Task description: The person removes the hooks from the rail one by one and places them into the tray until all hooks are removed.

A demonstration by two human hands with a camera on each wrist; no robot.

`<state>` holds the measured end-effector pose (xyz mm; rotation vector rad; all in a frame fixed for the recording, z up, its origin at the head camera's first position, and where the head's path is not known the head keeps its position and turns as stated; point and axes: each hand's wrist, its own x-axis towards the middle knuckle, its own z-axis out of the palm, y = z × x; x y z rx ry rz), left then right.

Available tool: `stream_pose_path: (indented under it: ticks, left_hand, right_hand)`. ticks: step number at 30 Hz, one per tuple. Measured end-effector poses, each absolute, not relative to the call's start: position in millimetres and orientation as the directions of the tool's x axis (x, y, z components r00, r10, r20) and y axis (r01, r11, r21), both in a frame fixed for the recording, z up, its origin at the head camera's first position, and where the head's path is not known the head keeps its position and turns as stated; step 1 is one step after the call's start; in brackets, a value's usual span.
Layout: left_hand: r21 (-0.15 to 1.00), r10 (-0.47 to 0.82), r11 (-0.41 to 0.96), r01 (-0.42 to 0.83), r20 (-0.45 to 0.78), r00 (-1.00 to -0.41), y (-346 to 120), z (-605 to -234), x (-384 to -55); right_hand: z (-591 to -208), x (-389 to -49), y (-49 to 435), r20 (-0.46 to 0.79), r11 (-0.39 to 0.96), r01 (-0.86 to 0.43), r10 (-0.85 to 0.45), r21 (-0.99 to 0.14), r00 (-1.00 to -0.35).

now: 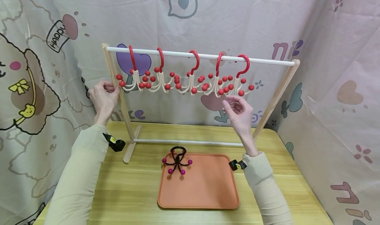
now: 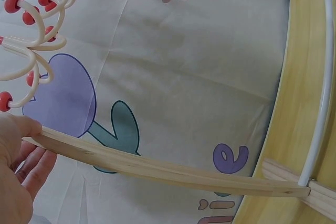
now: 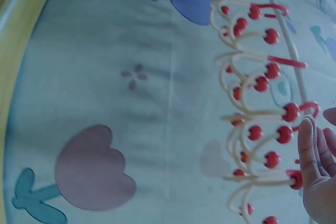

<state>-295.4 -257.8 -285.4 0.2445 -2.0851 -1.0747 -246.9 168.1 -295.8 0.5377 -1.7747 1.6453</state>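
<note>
My left hand (image 1: 104,94) pinches the left wooden post (image 2: 157,163) of a rack between thumb and fingers, a little below the top. From the rack's white top rail (image 1: 178,53) hang several claw hangers (image 1: 191,81) with red hooks, cream arms and red ball tips. My right hand (image 1: 239,111), fingers loosely bent and holding nothing, is raised just below the rightmost red-hooked hanger (image 1: 237,81). In the right wrist view, part of that hand (image 3: 321,177) appears at the right edge. A black claw hanger (image 1: 177,160) with magenta ball tips lies on an orange tray (image 1: 207,198).
The rack stands on a wood-grain table (image 1: 127,192), with a white lower bar (image 1: 190,142) near the tabletop. Its right wooden post (image 1: 277,94) rises behind my right forearm. Printed cloth (image 1: 237,17) encloses the back and sides.
</note>
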Motion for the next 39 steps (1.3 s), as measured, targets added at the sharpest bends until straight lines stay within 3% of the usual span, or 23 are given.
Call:
stream_pose_path:
  ticks: [7,12,19,28,39]
  left_hand:
    - [0.755,-0.483,0.633,0.172,0.558,-0.674,-257,-285,-294]
    - [0.752,-0.487,0.638,0.163,0.558,-0.672,-255,-285,-293]
    - [0.757,-0.488,0.635,0.153,0.546,-0.681,-256,-285,-293]
    - [0.764,-0.487,0.627,0.151,0.536,-0.69,-257,-284,-294]
    - [0.768,-0.484,0.622,0.15,0.528,-0.698,-257,-284,-293]
  right_hand:
    - [-266,-256,189,0.756,0.209,-0.728,0.223,-0.653,-0.615]
    - [-250,-265,199,0.761,0.289,-0.704,0.256,-0.648,-0.596]
    - [-234,-276,204,0.718,0.38,-0.613,0.286,-0.693,-0.634]
    - [-222,-287,208,0.655,0.367,-0.552,0.281,-0.749,-0.702]
    - [-220,-297,210,0.638,0.379,-0.53,0.265,-0.758,-0.723]
